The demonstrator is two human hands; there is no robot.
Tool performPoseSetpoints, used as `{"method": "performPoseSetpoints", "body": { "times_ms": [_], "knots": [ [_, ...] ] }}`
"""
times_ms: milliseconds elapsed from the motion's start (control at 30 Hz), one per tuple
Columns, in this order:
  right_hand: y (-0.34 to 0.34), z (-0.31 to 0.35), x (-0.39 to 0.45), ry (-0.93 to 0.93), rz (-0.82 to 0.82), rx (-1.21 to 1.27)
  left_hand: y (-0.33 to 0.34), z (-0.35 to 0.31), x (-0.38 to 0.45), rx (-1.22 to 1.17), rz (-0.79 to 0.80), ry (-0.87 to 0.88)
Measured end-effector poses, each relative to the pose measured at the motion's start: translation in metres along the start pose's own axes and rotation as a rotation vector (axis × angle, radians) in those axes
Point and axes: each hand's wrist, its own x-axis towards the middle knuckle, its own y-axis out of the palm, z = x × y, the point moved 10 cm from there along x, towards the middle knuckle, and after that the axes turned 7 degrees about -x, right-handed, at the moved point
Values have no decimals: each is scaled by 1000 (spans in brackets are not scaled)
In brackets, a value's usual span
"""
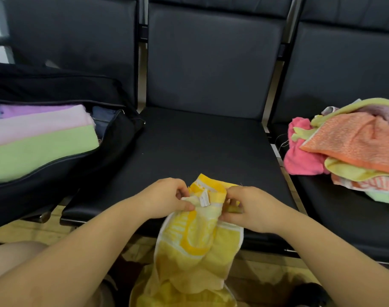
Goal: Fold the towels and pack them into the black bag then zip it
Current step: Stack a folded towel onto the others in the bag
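Observation:
A yellow and white towel (195, 244) hangs bunched over the front edge of the middle black seat (189, 147). My left hand (167, 197) pinches its top edge on the left. My right hand (246, 207) grips the same edge on the right, beside a small white label. The black bag (113, 140) lies unzipped on the left seat. Folded towels fill it: a green one (40, 151), a pink one (38, 127) and a purple one (34, 110).
A loose pile of unfolded towels (348, 147) in orange, pink, yellow and green sits on the right seat. Black seat backs rise behind all three seats. A wooden floor shows under the seats, and my knee is at the lower left.

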Motion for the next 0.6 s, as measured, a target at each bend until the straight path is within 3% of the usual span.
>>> {"method": "performPoseSetpoints", "body": {
  "times_ms": [233,367,500,600],
  "knots": [
    [1,-42,-19,262,-46,-9,-3,4,-19,-267,39,0],
    [8,-72,-33,432,-6,4,-3,15,-36,-553,166,-68],
    [0,-78,-47,436,-65,37,-2,21,-58,-743,300,-104],
    [-9,-79,-61,397,-75,113,-14,32,-68,-741,230,-120]
  ]
}}
